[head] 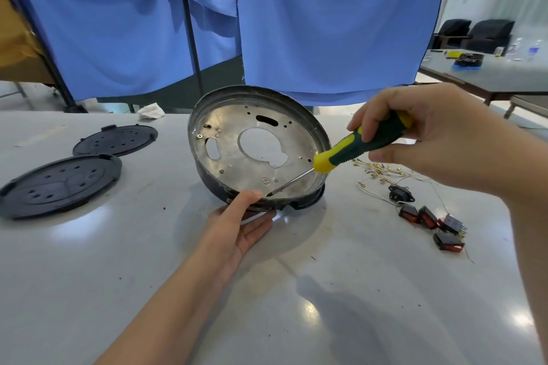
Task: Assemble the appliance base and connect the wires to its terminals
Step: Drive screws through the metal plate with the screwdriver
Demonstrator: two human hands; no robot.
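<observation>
A round metal appliance base [237,133] with a large centre cut-out stands tilted toward me on the white table, its near rim down. My left hand [240,225] props that near rim: the thumb lies over the edge and the fingers sit under the dark outer wall. My right hand [421,133] grips a yellow-and-green screwdriver [355,147] by the handle. Its shaft slants down-left, and the tip meets the inside of the base just beside my left thumb. Thin wires with gold terminals [382,170] lie to the right of the base.
Two black perforated plastic discs [62,184] [117,139] lie at the left. A black socket [400,192] and several red rocker switches [430,222] sit at the right. Blue cloth [311,24] hangs behind the white table [296,290].
</observation>
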